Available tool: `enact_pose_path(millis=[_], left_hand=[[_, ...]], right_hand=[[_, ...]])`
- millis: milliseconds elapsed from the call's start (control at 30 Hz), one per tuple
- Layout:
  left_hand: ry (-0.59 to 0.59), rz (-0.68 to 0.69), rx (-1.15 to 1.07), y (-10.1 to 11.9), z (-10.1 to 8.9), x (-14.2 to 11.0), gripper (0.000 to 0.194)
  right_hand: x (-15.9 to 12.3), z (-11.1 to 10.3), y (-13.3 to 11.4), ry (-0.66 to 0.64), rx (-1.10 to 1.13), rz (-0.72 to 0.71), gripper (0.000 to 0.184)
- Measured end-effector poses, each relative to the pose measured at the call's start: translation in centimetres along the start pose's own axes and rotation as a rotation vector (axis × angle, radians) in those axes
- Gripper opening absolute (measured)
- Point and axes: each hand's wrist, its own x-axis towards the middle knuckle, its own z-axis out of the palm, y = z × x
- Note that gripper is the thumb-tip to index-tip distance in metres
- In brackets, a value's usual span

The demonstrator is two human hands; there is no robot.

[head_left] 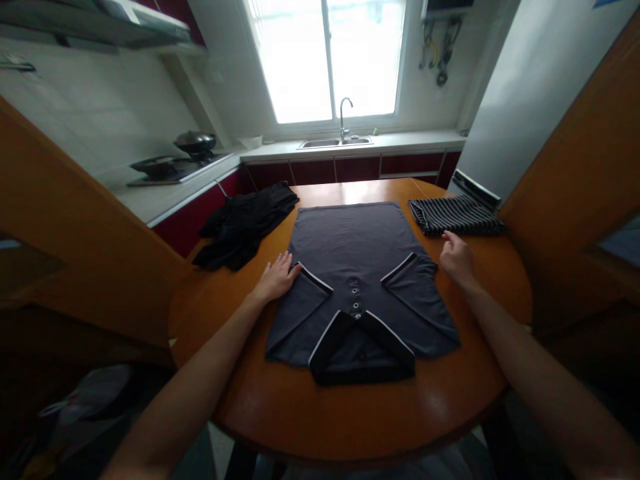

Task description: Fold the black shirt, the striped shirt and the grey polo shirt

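A dark grey polo shirt (345, 243) lies spread on the wooden table, its black collar with white trim toward me. Both short sleeves are folded inward over the front, and several buttons run down the placket. My left hand (277, 275) rests flat with fingers stretched out at the shirt's left edge, by the folded sleeve cuff. Beside the shirt's right edge, apart from the cloth, is my right hand (456, 259). Its fingers are curled in, and nothing shows in them.
A folded black-and-white striped garment (457, 215) lies at the table's (350, 427) far right. Crumpled black clothing (250, 223) sits at the far left. Beyond are a counter with a sink (320, 143), a stove with pans (195, 143), and a fridge (525, 100) on the right.
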Motion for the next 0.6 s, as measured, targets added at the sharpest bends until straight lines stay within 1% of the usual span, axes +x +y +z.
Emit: enact_pose_path(millis=[167, 300, 433, 600], left_hand=[[-0.013, -0.066, 0.013, -0.2, -0.3, -0.5, 0.071], [-0.046, -0.12, 0.018, -0.1, -0.7, -1.0, 0.073], [-0.073, -0.177, 0.019, -0.1, -1.1, -1.4, 0.075], [-0.055, -0.166, 0.018, -0.7, -1.0, -1.6, 0.071]], right_hand=[[-0.1, 0.1, -0.1, 0.009, -0.008, -0.009, 0.053], [-0.2, 0.0, -0.1, 0.014, -0.02, -0.001, 0.052], [-0.2, 0.0, 0.0, -0.01, -0.019, 0.008, 0.052], [-0.2, 0.1, 0.0, -0.012, -0.008, -0.007, 0.05]])
